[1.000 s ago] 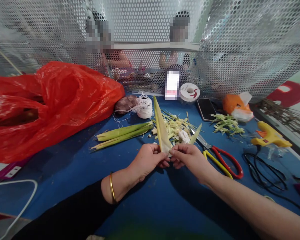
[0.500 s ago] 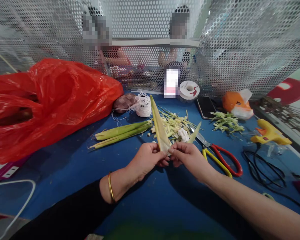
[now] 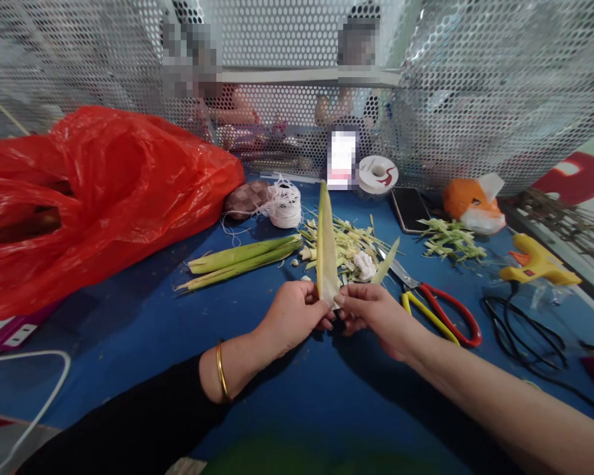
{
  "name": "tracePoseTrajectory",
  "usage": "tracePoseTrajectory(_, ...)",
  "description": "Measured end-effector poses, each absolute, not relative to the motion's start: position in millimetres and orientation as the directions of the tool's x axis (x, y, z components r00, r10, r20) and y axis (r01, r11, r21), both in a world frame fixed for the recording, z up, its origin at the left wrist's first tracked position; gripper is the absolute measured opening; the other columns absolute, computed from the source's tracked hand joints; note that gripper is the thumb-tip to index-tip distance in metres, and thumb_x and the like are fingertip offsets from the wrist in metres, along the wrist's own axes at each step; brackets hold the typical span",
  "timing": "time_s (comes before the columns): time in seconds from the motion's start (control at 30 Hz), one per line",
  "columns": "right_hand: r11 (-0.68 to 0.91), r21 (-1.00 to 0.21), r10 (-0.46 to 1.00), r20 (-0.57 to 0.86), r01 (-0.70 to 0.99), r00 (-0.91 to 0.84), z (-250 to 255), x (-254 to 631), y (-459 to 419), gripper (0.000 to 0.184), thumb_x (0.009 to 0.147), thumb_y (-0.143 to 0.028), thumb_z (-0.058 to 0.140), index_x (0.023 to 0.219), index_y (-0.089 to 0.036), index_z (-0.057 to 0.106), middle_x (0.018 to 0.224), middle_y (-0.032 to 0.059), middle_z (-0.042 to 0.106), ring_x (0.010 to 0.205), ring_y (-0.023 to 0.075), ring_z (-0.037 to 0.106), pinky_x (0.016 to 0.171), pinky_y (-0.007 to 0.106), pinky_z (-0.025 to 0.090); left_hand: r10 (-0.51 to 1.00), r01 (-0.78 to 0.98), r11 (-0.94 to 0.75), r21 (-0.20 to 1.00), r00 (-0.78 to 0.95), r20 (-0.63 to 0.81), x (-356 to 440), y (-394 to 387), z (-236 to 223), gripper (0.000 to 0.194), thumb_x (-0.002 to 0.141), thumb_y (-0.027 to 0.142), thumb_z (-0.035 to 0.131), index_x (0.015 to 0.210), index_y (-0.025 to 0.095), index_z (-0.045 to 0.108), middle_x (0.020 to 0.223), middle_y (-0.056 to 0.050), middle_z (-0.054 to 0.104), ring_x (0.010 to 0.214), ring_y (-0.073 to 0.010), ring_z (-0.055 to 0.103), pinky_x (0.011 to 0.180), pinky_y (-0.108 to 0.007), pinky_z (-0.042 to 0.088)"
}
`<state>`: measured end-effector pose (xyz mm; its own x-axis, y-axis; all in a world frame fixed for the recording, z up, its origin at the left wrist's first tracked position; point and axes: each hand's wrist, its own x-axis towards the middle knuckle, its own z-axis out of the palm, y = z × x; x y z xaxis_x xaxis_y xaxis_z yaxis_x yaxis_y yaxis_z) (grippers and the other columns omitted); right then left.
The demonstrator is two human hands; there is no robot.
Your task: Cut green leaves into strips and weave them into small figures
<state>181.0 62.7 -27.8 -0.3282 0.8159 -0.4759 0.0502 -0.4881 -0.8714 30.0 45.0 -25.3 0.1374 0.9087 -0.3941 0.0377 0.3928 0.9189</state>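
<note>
A long, pale green-yellow husk-like leaf (image 3: 327,244) stands nearly upright, wide and whitish at its lower end, pointed at the top. My left hand (image 3: 297,310) pinches its base from the left. On the other side, my right hand (image 3: 371,307) grips the same base between thumb and fingers. A smaller green leaf strip (image 3: 386,260) rises behind my right hand; whether it is held I cannot tell. Beyond the hands lies a pile of shredded leaf scraps (image 3: 349,241) with a crumpled white wad (image 3: 364,265). Two green stalk-like bundles (image 3: 242,257) rest to the left.
Scissors (image 3: 426,300) with red and yellow handles lie right of my hand, near a yellow glue gun (image 3: 539,260) and its black cable. A string ball (image 3: 284,208), ribbon spool (image 3: 377,175), phone (image 3: 410,210) and red plastic bag (image 3: 143,198) stand farther back. People sit behind a perforated screen.
The leaf has swung from leaning left to nearly upright, its tip moving right. Both hands keep their hold on the base. The view has shifted slightly.
</note>
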Motion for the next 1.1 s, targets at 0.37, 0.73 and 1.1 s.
tracePoseTrajectory(0.37, -0.024, -0.920, 0.917, -0.176, 0.392, -0.357, -36, 186, 62, 0.018, 0.082, -0.031, 0.056, 0.071, -0.019, 0.065, 0.067, 0.0018, 0.065, 0.063, 0.0168, 0.060, 0.058, 0.027, 0.048, 0.942, 0.109, 0.324, 0.940, 0.059, -0.331, 25, 50, -32, 0.003, 0.075, 0.013, 0.062, 0.076, 0.011, 0.064, 0.072, -0.005, 0.069, 0.056, -0.0112, 0.063, 0.054, -0.021, 0.051)
tracePoseTrajectory(0.73, 0.261, -0.763, 0.904, -0.023, 0.591, -0.428, -26, 187, 60, 0.020, 0.082, -0.022, 0.050, 0.068, -0.019, 0.062, 0.061, -0.0004, 0.059, 0.057, 0.0143, 0.052, 0.054, 0.025, 0.037, 0.967, 0.278, 0.212, 0.937, 0.077, -0.242, 20, 46, -38, 0.011, 0.072, 0.024, 0.068, 0.075, 0.014, 0.068, 0.066, -0.005, 0.070, 0.059, -0.0158, 0.065, 0.051, -0.021, 0.048)
tracePoseTrajectory(1.1, 0.394, -0.586, 0.879, 0.015, 0.708, -0.476, -23, 185, 56, 0.017, 0.080, -0.018, 0.048, 0.063, -0.020, 0.050, 0.059, 0.0000, 0.055, 0.054, 0.0134, 0.050, 0.052, 0.024, 0.031, 0.963, 0.469, 0.144, 0.871, 0.137, -0.233, 19, 47, -34, 0.010, 0.069, 0.021, 0.057, 0.068, 0.016, 0.066, 0.060, -0.002, 0.066, 0.056, -0.0151, 0.061, 0.048, -0.021, 0.040)
